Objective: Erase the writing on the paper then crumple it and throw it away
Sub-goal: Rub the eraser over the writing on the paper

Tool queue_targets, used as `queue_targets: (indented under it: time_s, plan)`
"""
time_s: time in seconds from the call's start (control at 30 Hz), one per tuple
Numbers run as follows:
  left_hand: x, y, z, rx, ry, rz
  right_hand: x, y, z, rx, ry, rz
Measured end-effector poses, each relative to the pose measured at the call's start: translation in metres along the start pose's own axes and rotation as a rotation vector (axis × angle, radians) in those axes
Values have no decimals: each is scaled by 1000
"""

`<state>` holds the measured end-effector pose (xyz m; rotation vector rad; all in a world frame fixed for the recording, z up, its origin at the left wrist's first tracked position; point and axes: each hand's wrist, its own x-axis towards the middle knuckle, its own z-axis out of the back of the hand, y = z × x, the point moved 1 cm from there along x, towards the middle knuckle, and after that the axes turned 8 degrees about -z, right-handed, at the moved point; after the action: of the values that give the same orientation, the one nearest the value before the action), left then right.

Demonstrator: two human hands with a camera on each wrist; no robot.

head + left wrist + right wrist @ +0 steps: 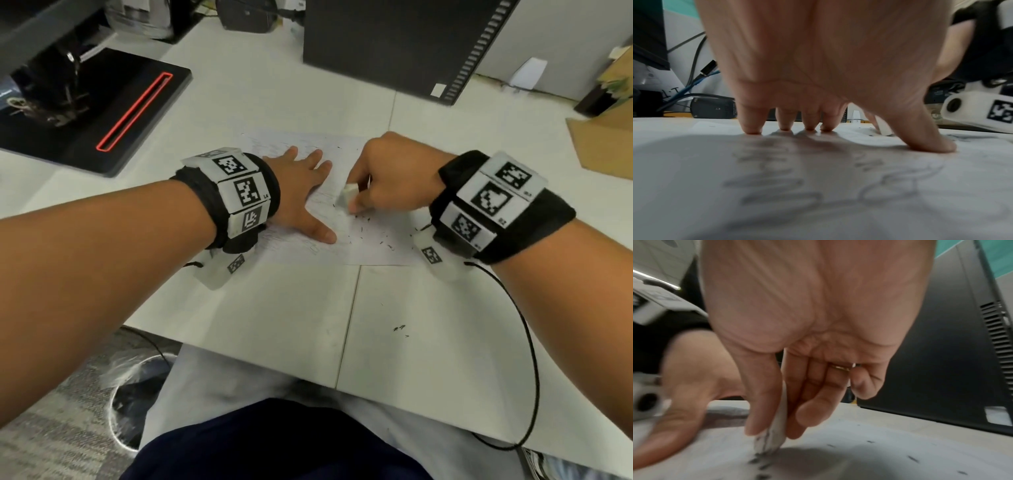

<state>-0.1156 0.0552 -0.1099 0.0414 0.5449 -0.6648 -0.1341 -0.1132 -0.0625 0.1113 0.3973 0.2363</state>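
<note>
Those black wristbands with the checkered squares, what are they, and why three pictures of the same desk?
No machine here: a person works with bare hands. The wristbands carry small cameras. One picture comes from a camera on the head, looking down; the other two look along each hand from the wrist. On the white desk lies a sheet of paper with pencil writing. The left hand presses flat on it to keep it from sliding. The right hand pinches a white eraser and its tip touches the sheet. The dark specks are eraser crumbs.
</note>
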Motion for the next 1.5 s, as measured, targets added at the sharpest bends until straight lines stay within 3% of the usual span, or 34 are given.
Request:
queue_targets:
  time_s: [0.23, 0.5, 0.7, 0.8, 1.03, 1.13, 1.33, 1.4, 1.5]
  plan:
    - [-2, -3, 1, 6, -5, 1, -39, 10, -17, -27, 208, 126]
    - [0, -1, 1, 6, 5, -7, 13, -4, 2, 69, -30, -23]
    - [0, -1, 1, 2, -3, -10, -20, 8, -16, -35, 124, 163]
    - [0, -2, 1, 11, -8, -6, -18, 9, -10, -38, 200, 155]
    - [1, 0, -1, -25, 3, -5, 20, 4, 4, -29, -37, 14]
    - [0, -1, -2, -22, -1, 2, 2, 7, -9, -67, -7, 84]
    - [-2, -2, 0, -17, -12, -3, -33, 12, -15, -16, 210, 177]
    - [-2, -1, -1, -24, -10, -2, -19, 9, -9, 8, 179, 126]
    - [-2, -1, -1, -23, 3, 0, 9, 0, 3, 11, 16, 10]
